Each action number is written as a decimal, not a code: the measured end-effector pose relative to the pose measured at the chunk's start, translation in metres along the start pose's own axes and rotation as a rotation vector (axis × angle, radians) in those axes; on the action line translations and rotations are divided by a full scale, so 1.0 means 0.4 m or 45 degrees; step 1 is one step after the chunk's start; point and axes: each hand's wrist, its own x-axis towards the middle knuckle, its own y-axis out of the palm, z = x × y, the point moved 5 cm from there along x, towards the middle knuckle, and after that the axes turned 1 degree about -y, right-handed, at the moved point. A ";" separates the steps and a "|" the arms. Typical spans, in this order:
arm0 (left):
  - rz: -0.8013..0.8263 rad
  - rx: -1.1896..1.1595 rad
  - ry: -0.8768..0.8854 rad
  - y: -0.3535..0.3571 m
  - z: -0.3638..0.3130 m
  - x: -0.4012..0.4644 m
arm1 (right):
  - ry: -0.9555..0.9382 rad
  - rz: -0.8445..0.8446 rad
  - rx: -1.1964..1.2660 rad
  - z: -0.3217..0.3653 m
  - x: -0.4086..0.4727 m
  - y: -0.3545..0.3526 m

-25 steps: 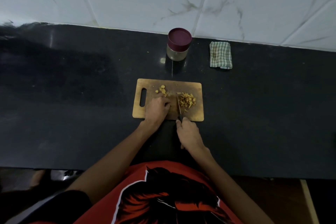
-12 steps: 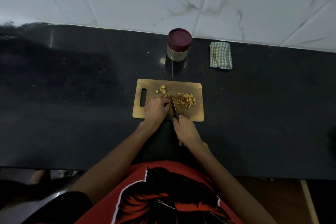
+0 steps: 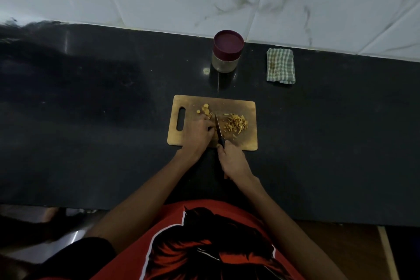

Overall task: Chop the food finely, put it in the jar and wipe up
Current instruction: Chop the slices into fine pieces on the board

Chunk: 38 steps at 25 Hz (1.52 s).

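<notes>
1. The right hand grips the knife, blade down on the cutting board.
2. The left hand, fingers curled, pins food beside the blade.
3. Chopped food lies right of the knife; the jar stands beyond both hands on the surface.

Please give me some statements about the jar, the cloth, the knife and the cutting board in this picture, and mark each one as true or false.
1. The jar has its lid on. True.
2. The folded cloth lies on the cutting board. False: it lies on the counter, beside the jar.
3. The right hand holds the knife. True.
4. The chopped pile lies left of the blade. False: it lies right of it.
5. The left hand rests on the board. True.
</notes>
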 end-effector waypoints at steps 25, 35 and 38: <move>-0.038 -0.098 -0.026 -0.026 0.001 -0.017 | 0.079 0.057 -0.006 -0.022 -0.054 -0.006; -0.072 -0.154 -0.055 -0.043 0.006 -0.020 | 0.037 -0.013 -0.129 -0.028 -0.031 -0.003; -0.065 -0.137 -0.032 -0.039 0.006 -0.024 | 0.071 -0.102 -0.129 -0.054 -0.031 -0.036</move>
